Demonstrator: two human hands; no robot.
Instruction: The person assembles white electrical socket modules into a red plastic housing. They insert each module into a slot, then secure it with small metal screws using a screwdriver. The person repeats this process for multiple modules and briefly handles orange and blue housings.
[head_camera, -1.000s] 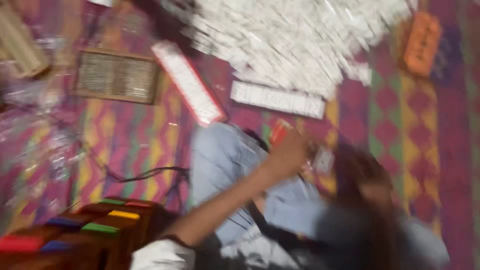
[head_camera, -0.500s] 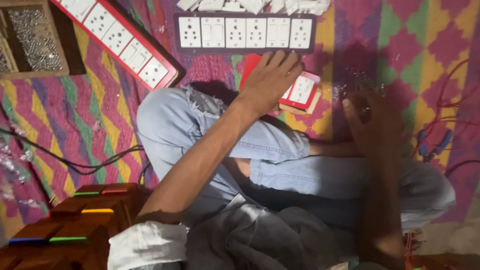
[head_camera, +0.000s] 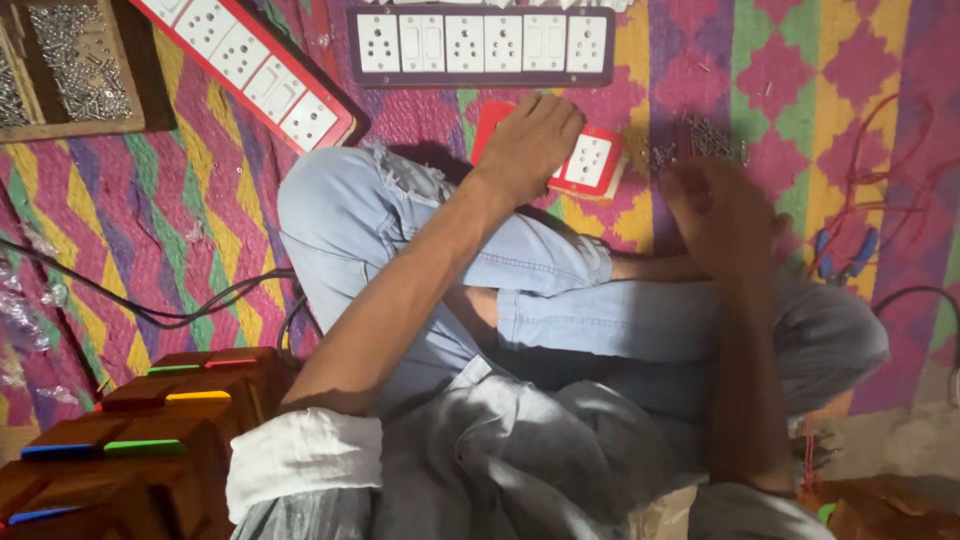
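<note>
Left hand (head_camera: 528, 140) lies flat, fingers together, on the small red switch plate (head_camera: 585, 162). Right hand (head_camera: 722, 215) hovers near the loose screws (head_camera: 700, 140), blurred. Cannot tell its grip.

Seated cross-legged on a woven mat (head_camera: 180, 230). Left hand (head_camera: 527, 143) flat on a small socket box (head_camera: 590, 163) just past the knee. Right hand (head_camera: 722, 215) to its right, near a scatter of screws (head_camera: 700, 140). Beyond the box, a long socket strip (head_camera: 480, 45); left of that, another strip (head_camera: 250, 65) lying slantwise, then a tray of screws (head_camera: 70, 65). Pliers (head_camera: 845, 260) at far right. Wooden blocks (head_camera: 150, 420) at near left.
</note>
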